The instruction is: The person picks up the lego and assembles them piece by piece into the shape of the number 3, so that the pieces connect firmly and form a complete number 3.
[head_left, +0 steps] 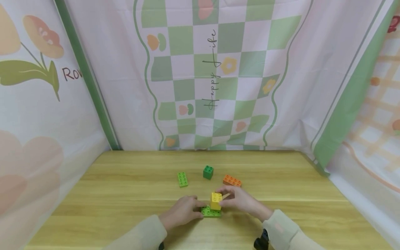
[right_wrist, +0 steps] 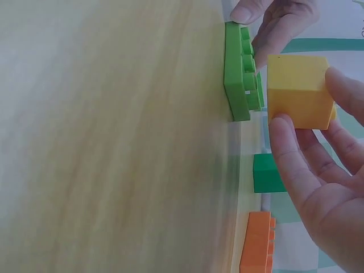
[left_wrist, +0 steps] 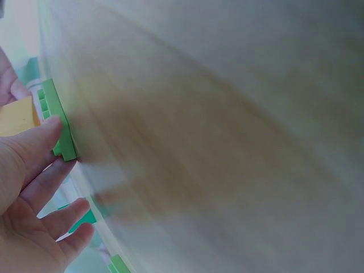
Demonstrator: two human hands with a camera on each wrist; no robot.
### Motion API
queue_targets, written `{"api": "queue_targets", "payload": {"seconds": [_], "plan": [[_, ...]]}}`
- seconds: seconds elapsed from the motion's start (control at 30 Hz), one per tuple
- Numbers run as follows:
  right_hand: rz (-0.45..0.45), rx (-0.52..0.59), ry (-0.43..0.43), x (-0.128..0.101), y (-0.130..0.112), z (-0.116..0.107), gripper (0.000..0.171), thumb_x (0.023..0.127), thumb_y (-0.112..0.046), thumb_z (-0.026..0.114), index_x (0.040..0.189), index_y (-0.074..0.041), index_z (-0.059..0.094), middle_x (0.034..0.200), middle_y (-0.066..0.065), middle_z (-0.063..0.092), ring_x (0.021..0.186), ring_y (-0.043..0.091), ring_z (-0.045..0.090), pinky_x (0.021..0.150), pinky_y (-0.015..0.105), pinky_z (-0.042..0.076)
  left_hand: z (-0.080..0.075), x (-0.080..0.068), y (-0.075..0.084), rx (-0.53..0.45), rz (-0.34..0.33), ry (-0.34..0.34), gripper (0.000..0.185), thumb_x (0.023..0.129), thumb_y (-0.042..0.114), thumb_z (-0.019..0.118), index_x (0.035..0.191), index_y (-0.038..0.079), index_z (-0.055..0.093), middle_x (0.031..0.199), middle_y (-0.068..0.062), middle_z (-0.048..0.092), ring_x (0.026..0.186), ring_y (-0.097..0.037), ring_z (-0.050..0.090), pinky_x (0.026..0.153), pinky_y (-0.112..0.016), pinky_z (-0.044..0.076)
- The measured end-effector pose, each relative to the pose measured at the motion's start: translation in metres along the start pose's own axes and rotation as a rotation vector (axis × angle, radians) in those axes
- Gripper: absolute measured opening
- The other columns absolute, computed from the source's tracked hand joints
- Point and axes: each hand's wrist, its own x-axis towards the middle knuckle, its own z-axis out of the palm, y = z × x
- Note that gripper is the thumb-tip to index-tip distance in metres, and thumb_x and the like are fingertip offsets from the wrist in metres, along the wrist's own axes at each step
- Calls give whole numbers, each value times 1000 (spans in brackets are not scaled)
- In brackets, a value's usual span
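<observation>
The yellow block (head_left: 216, 200) sits pinched between the thumb and fingers (right_wrist: 296, 153) of the right hand (head_left: 240, 201), its underside at the studs of the flat green brick (head_left: 210, 211); whether the 2 are already seated together cannot be told, since the right wrist view shows a thin gap at one edge. The right hand's fingers curl round the yellow block from the far side and the near side, the wrist low over the tabletop (head_left: 125, 194).

The left hand (head_left: 182, 210) lies on the tabletop just left of the green brick, its fingers fairly straight, their tips pressed against the brick's side and end to steady it.

Beyond the fingertips of both hands lie 3 loose pieces: a long light-green brick (head_left: 182, 179) past the left hand, a dark-green cube (head_left: 208, 172) straight ahead, and an orange brick (head_left: 232, 181) just beyond the right hand's knuckles. No containers show.
</observation>
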Motion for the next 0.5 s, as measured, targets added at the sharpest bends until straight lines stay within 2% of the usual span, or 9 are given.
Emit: {"api": "queue_targets", "payload": {"seconds": [0.2,0.3,0.4,0.5], "plan": [[-3,10,-16,0,2,0,41,84,-17,68,119,1,55,109,10,57,91,25,59,78,37,50,-1,0,2,8,5,4,39,79,26,71,116,18,65,111,1,64,100,-17,57,85,-33,47],[-10,12,-27,0,4,0,41,84,-17,68,119,1,55,108,9,57,90,25,59,77,37,51,-1,0,2,8,8,8,38,79,25,72,116,17,65,101,3,65,86,-11,58,74,-26,48],[-15,9,-36,1,6,1,40,85,-17,67,119,0,56,108,9,57,91,26,59,76,36,51,-1,0,2,0,8,10,37,79,24,72,115,17,66,85,8,60,64,-3,46,56,-19,41],[-19,-3,-42,1,7,1,39,85,-16,67,119,0,56,109,9,57,92,27,58,76,35,51,-1,-1,2,-8,3,7,37,79,24,72,115,17,66,77,11,52,58,-3,38,50,-18,35]]}}
